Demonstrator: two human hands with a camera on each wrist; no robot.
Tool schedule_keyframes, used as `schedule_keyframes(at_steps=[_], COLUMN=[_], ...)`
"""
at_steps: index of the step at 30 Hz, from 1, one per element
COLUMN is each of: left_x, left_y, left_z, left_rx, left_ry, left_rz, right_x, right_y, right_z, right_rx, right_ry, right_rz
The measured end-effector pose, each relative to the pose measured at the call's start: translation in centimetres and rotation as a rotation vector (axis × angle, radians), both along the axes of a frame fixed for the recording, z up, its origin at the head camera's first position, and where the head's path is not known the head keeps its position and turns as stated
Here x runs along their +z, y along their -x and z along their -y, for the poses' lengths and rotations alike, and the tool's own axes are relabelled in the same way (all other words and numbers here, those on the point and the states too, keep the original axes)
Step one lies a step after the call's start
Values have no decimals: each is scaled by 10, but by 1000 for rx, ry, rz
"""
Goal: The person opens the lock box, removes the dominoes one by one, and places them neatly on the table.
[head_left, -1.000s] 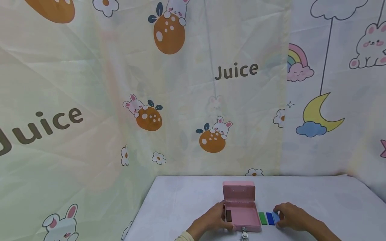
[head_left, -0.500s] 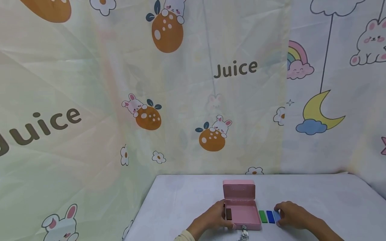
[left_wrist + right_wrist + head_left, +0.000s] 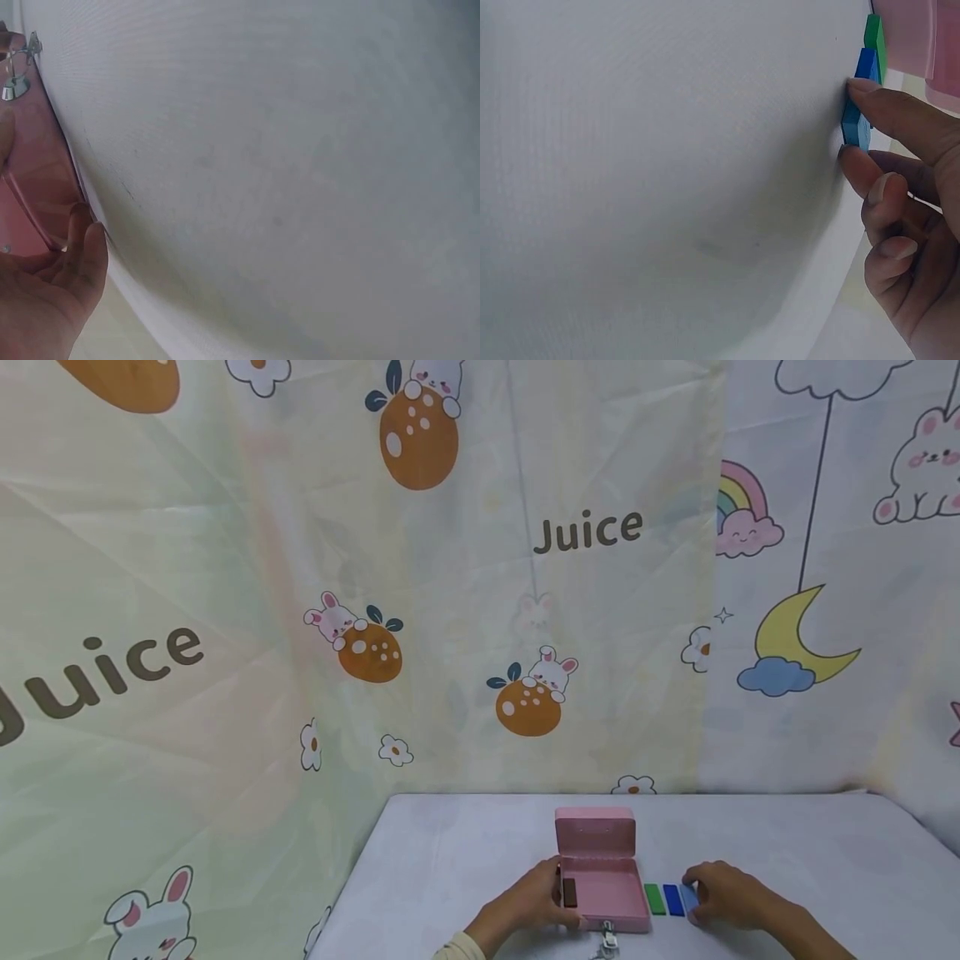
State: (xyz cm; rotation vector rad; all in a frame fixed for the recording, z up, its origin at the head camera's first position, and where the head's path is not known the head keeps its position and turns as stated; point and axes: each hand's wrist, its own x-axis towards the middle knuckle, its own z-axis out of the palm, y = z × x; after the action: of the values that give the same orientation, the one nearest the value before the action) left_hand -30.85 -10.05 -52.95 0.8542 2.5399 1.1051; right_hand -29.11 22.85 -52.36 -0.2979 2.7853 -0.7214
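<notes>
An open pink metal box (image 3: 611,897) stands on the table with its lid (image 3: 596,837) raised at the back. My left hand (image 3: 528,897) grips the box's left side, its thumb at the front corner. Inside, against the left wall, is a dark brown block (image 3: 570,892). To the right of the box a green block (image 3: 655,899), a dark blue block (image 3: 673,900) and a light blue block (image 3: 855,129) lie in a row. Between thumb and finger, my right hand (image 3: 727,895) pinches the light blue block at its two ends, partly covering it.
A latch with keys (image 3: 608,939) hangs at the box's front, over the white table (image 3: 465,835). Behind the table and on the left hang printed cloth curtains (image 3: 450,568).
The head view has shifted very slightly. Both hands, the box and the blocks keep their places.
</notes>
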Motion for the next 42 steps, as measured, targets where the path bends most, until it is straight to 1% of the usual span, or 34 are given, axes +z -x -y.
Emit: schedule_keyframes(at_steps=[4,9,12,17,21,24,28,31,39,42], left_x=[1,0,-3,-7,-8,-7,-6,-6,-6,-7], left_y=[-1,0,2,3,3,4,5,6,6,5], left_z=[0,1,1,1,1,1,0,-1,0,1], left_rx=[4,-5,0,4,-3,3,13,9,-12,-15], left_ry=[5,14,22,23,7,13,29,28,9,-9], left_rz=[8,-20,-23,-17,-10,-4,-3,-6,-1,13], right_x=[0,-1,0,7,17,25,33,37,37,35], right_y=[-2,-4,-4,-4,-5,-6,-8,-8,-4,-3], right_z=[2,2,3,6,15,24,35,43,65,75], right_rx=[-11,-18,-22,-11,-17,-19,7,45,147,196], right_ry=[2,8,11,29,37,27,25,38,95,110], right_rz=[-3,-12,-8,-14,-17,-25,-61,-90,-116,-149])
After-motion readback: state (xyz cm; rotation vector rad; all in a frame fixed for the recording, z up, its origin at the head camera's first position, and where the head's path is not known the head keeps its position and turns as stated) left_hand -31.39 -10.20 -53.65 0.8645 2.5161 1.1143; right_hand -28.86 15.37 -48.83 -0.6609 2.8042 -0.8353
